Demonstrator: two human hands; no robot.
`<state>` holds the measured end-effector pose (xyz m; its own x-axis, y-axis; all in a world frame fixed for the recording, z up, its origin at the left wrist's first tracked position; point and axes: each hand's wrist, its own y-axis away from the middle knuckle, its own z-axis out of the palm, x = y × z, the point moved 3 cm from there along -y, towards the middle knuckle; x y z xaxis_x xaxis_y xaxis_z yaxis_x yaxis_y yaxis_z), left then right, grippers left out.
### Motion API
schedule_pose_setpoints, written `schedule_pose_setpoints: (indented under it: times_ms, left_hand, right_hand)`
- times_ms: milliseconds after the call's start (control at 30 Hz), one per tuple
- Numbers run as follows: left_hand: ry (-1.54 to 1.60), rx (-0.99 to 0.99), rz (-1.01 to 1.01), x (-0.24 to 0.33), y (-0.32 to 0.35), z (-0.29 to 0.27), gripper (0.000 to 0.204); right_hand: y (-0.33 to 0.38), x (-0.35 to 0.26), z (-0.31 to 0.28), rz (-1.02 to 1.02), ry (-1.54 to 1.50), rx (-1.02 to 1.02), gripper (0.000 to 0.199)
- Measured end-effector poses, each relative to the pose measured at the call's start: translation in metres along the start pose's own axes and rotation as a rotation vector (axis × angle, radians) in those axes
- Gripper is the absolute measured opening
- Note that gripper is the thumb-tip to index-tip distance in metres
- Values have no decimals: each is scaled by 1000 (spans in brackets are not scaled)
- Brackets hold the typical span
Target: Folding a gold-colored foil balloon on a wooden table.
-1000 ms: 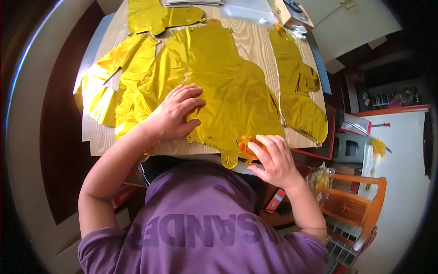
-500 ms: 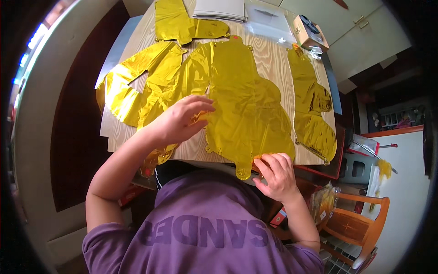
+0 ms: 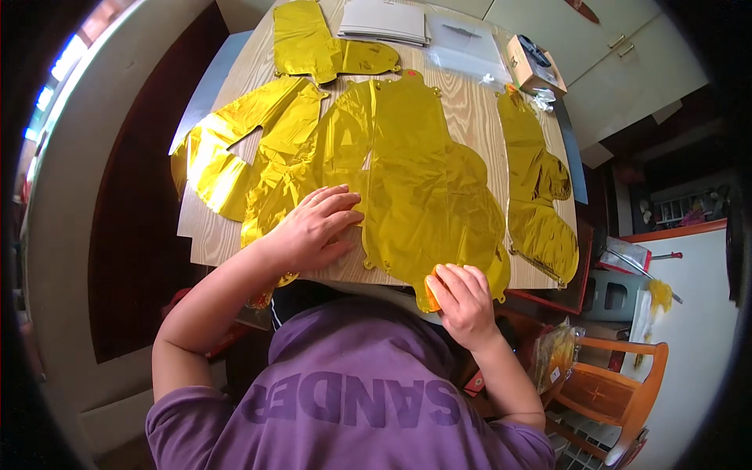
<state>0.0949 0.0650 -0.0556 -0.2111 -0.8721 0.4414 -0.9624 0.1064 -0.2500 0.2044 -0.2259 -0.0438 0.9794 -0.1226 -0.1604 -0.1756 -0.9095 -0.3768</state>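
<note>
Flat, uninflated gold foil balloons lie spread over the wooden table. The large middle foil balloon point(image 3: 423, 180) has a bumpy outline and small tabs along its edge, and its bottom tip reaches over the near table edge. At that tip my right hand point(image 3: 467, 304) has its fingers closed on the foil, thumb underneath. The foil beside these fingers looks bright orange. My left hand point(image 3: 319, 227) lies palm down with fingers stretched, at the seam between the middle balloon and the crumpled left foil balloon point(image 3: 282, 149). Its palm covers part of the foil.
Another gold foil balloon point(image 3: 536, 188) lies along the table's right side, and one more point(image 3: 301, 39) at the far left. Stacked white sheets point(image 3: 384, 22), clear plastic point(image 3: 468, 51) and a small wooden box point(image 3: 537, 66) stand at the back. A wooden chair point(image 3: 619, 392) is at lower right.
My left hand has come down toward me onto the foil. My right hand has shifted slightly left, from the balloon's near edge to its bottom tip.
</note>
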Motion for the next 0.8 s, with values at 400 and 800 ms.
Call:
schedule_pose_setpoints:
  times_ms: [400,800]
  left_hand:
    - [1,45,-2,11,-1,-2,47]
    - [-148,193,209,69,-5,28,35]
  right_hand:
    - [-4,-8,-5,4,-39,54,34]
    - [-11,-20,-16,54,-74,97,33]
